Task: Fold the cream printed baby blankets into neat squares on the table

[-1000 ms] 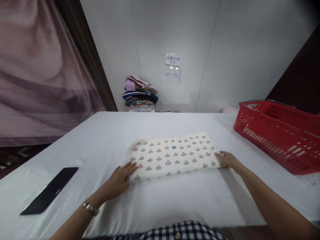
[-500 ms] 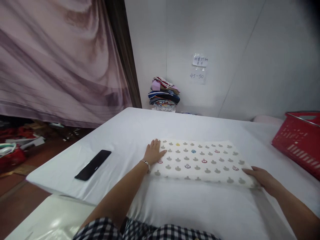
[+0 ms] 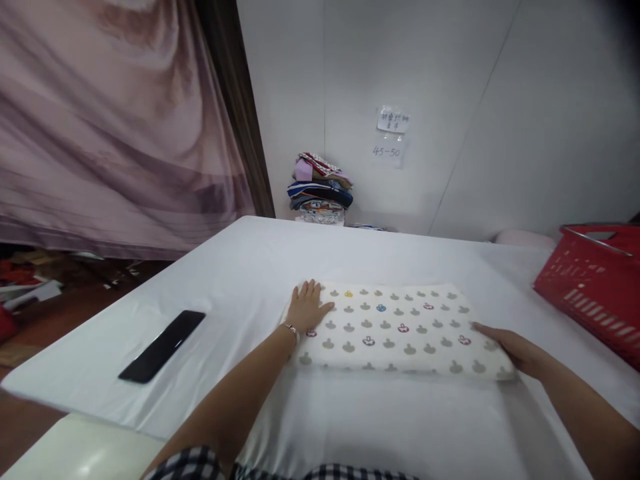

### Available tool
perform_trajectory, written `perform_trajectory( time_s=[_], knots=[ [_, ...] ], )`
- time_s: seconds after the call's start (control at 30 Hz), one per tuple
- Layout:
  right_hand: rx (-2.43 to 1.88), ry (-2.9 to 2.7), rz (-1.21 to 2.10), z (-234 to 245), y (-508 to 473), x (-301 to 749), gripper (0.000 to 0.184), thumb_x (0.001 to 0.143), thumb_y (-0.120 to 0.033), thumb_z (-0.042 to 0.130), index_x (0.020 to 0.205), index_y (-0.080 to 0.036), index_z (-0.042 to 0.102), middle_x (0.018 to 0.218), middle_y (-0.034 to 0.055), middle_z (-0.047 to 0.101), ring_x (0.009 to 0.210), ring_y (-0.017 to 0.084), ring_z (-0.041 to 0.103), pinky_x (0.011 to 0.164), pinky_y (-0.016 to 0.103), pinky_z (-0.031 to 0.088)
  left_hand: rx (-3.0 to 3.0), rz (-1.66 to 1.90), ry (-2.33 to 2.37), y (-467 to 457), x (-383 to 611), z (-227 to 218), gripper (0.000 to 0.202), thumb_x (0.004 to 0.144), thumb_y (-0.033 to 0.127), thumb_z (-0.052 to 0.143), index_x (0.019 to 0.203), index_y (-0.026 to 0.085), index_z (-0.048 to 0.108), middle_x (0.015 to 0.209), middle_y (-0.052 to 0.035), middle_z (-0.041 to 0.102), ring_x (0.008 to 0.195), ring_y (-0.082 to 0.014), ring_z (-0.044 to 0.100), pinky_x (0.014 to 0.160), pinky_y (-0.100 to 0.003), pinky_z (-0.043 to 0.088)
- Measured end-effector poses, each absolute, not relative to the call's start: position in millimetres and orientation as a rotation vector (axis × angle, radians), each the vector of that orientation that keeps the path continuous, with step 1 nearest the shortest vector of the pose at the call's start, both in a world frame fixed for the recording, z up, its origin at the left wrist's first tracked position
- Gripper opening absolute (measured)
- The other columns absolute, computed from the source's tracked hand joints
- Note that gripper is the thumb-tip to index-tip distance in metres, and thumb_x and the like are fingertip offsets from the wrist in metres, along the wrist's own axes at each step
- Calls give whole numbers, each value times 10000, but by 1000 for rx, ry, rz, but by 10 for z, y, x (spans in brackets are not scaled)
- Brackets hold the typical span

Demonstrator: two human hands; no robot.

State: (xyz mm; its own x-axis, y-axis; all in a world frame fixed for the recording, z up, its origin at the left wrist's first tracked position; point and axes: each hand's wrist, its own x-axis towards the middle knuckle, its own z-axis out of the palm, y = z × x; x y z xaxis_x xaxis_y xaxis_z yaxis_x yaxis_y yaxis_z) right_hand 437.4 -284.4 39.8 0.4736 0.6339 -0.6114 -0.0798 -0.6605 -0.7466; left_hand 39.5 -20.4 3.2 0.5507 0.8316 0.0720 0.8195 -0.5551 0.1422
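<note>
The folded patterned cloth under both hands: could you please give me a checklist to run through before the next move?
1. Left hand flat on the left end of the folded cloth: ok.
2. Right hand resting on the cloth's near right corner: ok.
3. Cloth lying flat, wholly on the white surface: ok.
4. Black phone apart from the cloth, off to the left: ok.
5. Red basket apart from the cloth: ok.
6. Hidden under-layers lined up: cannot tell.

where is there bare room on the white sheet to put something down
Free: between the phone and the left hand; behind the folded cloth up to the clothes stack; the near edge. Crowded on the right: right hand, red basket.
</note>
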Motion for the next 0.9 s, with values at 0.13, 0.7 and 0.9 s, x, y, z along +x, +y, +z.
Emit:
perform_trajectory(
  time_s=[0.13, 0.7, 0.9],
  knots=[
    [-1842, -343, 1392, 416, -2854, 4317, 452, 711, -488, 653, 1006, -150, 600, 962, 148, 691, 858, 275, 670, 726, 356, 563, 2615, 191, 1458, -227, 419, 136, 742, 826, 616, 310, 1383, 127, 334, 1488, -155, 216, 1374, -311, 151, 1088, -514, 106],
    [-1673, -580, 1213, 1037, -2751, 4076, 686, 682, -321, 669, 1300, -166, 416, 1005, 147, 682, 793, 295, 674, 650, 385, 556, 2535, 87, 704, -802, 1616, 135, 734, 804, 666, 289, 1380, 215, 341, 1518, -80, 140, 1395, -276, 22, 1106, -517, -9],
    [-1666, -810, 1177, 1460, -2421, 3805, 638, 717, -333, 600, 1307, -170, 419, 1012, 149, 677, 778, 274, 671, 657, 354, 529, 1933, 343, 800, -753, 1302, 560, 724, 814, 675, 253, 1347, 205, 392, 1463, -89, 309, 1341, -253, 279, 1095, -415, 236]
  ],
)
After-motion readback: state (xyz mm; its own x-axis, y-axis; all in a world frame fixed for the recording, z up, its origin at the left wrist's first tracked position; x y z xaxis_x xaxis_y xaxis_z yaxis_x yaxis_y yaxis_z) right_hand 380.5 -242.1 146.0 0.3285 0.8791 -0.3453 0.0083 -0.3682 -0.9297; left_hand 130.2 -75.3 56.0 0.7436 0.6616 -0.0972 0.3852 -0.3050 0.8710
